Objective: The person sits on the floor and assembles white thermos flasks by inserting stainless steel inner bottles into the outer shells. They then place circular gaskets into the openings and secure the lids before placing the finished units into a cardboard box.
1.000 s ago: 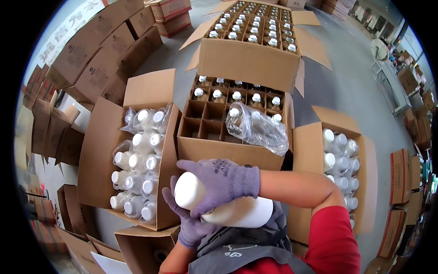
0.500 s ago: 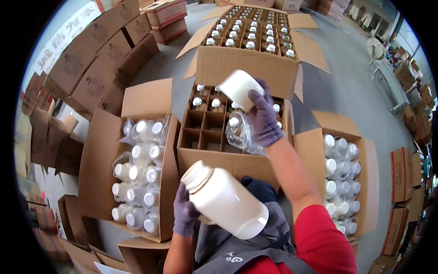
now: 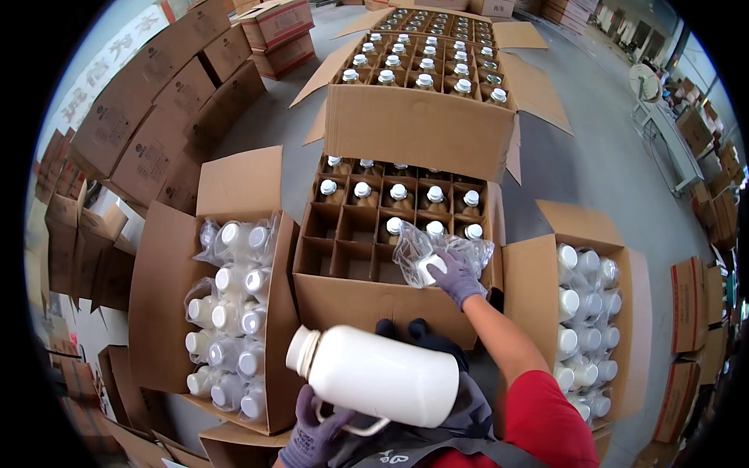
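The cap [image 3: 431,268] is off the jug [image 3: 382,376], whose mouth is uncovered at lower centre; bottles [image 3: 398,195] stand in the back rows of the divided box [image 3: 382,306] mid-frame, while several front-left cells hold none. The jug is plain, glossy white and broad, tipped nearly level, neck leftward. The left hand [image 3: 310,435] is curled round its handle; the right hand [image 3: 460,279] clasps the cap at the clear bag [image 3: 407,248]
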`<act>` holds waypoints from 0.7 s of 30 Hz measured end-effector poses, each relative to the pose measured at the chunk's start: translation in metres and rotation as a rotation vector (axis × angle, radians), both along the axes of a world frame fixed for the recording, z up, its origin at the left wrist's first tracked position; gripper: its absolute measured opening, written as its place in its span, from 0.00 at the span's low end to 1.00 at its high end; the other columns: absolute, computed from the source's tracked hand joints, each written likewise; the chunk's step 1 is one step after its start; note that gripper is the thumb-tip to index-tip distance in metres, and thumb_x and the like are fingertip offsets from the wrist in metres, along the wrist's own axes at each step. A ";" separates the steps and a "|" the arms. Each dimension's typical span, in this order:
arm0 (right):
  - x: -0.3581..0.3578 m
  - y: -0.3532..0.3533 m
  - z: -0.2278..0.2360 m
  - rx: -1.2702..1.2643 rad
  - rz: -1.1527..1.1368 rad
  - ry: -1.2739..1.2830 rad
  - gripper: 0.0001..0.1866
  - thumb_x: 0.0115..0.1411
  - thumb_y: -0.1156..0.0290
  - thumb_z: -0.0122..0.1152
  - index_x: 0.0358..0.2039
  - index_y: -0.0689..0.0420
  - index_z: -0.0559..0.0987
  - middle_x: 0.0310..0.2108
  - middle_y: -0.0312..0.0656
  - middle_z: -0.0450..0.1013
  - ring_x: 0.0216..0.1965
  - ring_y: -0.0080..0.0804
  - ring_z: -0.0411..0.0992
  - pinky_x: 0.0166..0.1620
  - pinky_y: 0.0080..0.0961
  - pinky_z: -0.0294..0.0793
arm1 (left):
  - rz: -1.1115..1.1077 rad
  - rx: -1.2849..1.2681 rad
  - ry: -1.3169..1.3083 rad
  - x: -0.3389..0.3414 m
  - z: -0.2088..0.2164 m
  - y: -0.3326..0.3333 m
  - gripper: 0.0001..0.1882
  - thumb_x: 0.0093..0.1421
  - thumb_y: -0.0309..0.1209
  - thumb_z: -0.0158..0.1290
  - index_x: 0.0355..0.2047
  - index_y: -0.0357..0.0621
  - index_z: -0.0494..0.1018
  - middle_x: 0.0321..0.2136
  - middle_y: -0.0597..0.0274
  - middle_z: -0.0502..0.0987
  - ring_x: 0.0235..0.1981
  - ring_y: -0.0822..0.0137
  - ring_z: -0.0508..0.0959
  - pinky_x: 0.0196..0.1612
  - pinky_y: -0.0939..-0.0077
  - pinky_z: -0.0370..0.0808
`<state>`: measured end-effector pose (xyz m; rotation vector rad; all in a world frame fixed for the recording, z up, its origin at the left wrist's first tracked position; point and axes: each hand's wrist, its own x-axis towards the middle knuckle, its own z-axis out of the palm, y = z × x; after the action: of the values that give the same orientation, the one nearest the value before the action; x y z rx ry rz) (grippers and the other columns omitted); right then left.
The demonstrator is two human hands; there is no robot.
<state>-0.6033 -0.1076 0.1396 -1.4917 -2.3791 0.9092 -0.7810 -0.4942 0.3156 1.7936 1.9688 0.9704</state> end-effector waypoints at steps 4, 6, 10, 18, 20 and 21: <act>0.048 -0.041 0.035 -0.627 -0.044 0.633 0.26 0.65 0.56 0.54 0.59 0.55 0.70 0.56 0.40 0.69 0.56 0.33 0.68 0.58 0.32 0.67 | 0.114 0.168 0.653 -0.002 0.026 0.028 0.16 0.40 0.37 0.66 0.23 0.50 0.70 0.53 0.53 0.69 0.52 0.44 0.68 0.49 0.56 0.70; 0.059 -0.076 0.094 -0.711 0.035 0.746 0.24 0.67 0.58 0.51 0.60 0.56 0.69 0.51 0.35 0.70 0.52 0.24 0.68 0.57 0.27 0.67 | 0.038 0.147 0.596 0.003 0.067 0.039 0.17 0.43 0.37 0.67 0.24 0.47 0.69 0.52 0.51 0.72 0.54 0.43 0.70 0.53 0.54 0.71; 0.049 -0.067 0.109 -0.568 0.130 0.654 0.24 0.64 0.60 0.57 0.56 0.60 0.72 0.49 0.40 0.73 0.51 0.28 0.71 0.55 0.26 0.68 | -0.096 -0.381 0.119 -0.006 0.083 0.044 0.20 0.51 0.47 0.63 0.28 0.41 0.78 0.42 0.51 0.79 0.36 0.53 0.81 0.42 0.67 0.78; -0.139 0.074 0.047 0.276 0.308 -0.007 0.18 0.58 0.57 0.53 0.43 0.52 0.80 0.46 0.46 0.76 0.49 0.46 0.73 0.52 0.40 0.72 | -0.668 -1.116 -0.552 -0.048 0.021 0.139 0.32 0.64 0.58 0.47 0.57 0.47 0.71 0.28 0.54 0.79 0.30 0.62 0.80 0.39 0.70 0.75; -0.170 0.107 -0.007 0.298 0.331 -0.365 0.19 0.56 0.58 0.54 0.47 0.48 0.79 0.49 0.46 0.75 0.52 0.43 0.72 0.52 0.40 0.70 | -0.665 -0.892 -0.464 -0.034 -0.014 0.164 0.25 0.66 0.52 0.46 0.46 0.45 0.77 0.24 0.55 0.78 0.26 0.62 0.79 0.35 0.68 0.75; -0.180 0.115 -0.032 0.272 0.343 -0.546 0.19 0.57 0.59 0.52 0.49 0.47 0.77 0.54 0.46 0.71 0.52 0.42 0.71 0.51 0.43 0.69 | -0.588 -0.721 -0.346 -0.025 -0.014 0.172 0.22 0.66 0.50 0.47 0.41 0.45 0.77 0.24 0.55 0.78 0.27 0.61 0.79 0.35 0.67 0.75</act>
<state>-0.7835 0.0074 0.1076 -1.3768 -3.0602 0.2120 -0.8064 -0.3222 0.3015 1.4951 1.2233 0.2843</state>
